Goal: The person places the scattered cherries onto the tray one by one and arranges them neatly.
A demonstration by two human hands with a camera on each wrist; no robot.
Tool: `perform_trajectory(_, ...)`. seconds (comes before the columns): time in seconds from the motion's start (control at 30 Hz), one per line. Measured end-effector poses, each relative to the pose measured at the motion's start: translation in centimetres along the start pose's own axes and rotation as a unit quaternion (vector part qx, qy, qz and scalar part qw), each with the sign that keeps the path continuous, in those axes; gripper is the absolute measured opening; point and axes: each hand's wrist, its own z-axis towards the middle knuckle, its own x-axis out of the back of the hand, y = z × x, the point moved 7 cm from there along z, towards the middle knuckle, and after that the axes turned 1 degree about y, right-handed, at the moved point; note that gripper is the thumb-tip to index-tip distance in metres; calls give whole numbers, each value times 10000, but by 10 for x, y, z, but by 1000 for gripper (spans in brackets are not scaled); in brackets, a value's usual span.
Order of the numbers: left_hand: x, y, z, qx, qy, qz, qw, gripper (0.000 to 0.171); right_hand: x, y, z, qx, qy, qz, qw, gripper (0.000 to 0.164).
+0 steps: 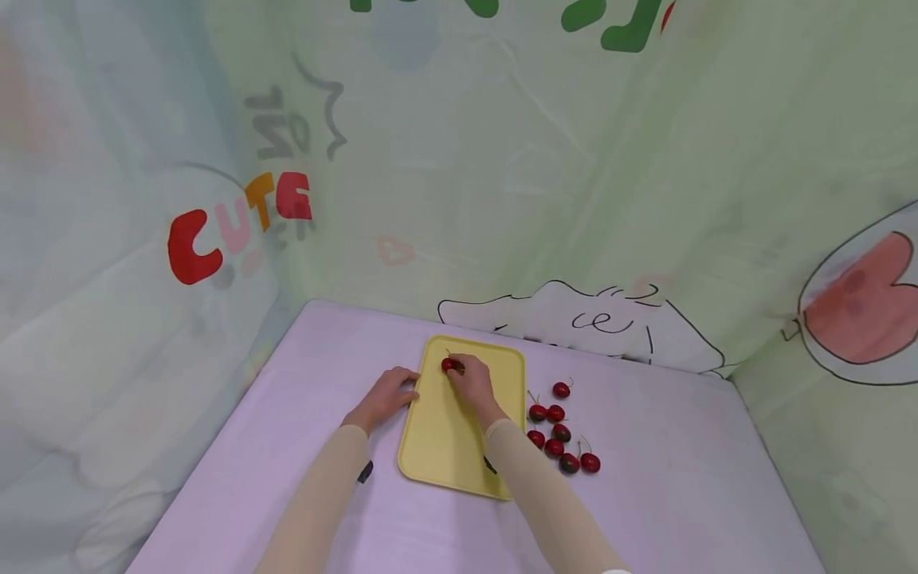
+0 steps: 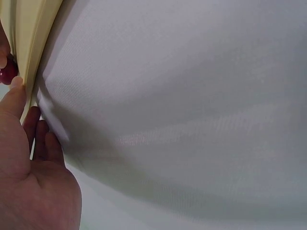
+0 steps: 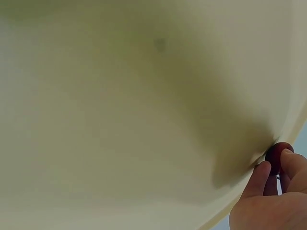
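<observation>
A yellow rectangular tray lies on the table with its long side running away from me. My left hand is at the tray's left edge; in the left wrist view, its thumb and fingers pinch the rim. Over the tray's far left part, my right hand pinches a dark red cherry with a thin stem. The right wrist view shows this cherry between thumb and fingertips, close to the tray's surface. Whether it touches the tray, I cannot tell.
Several loose cherries with stems lie to the right of the tray, partly beside the right forearm. One cherry sits apart, farther back. A pale lilac cloth covers the table. Printed curtains rise behind and at both sides.
</observation>
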Motion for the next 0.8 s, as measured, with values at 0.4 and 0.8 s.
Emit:
perform_trajectory(0.4, 3, 7, 0, -180, 47, 80, 9998, 37, 1, -4, 0, -79, 32, -2, 10000, 36)
perform_trajectory(0.8, 1, 6, 0, -243, 102, 83, 9996, 35, 24, -7, -13, -253, 178, 415, 9987, 39)
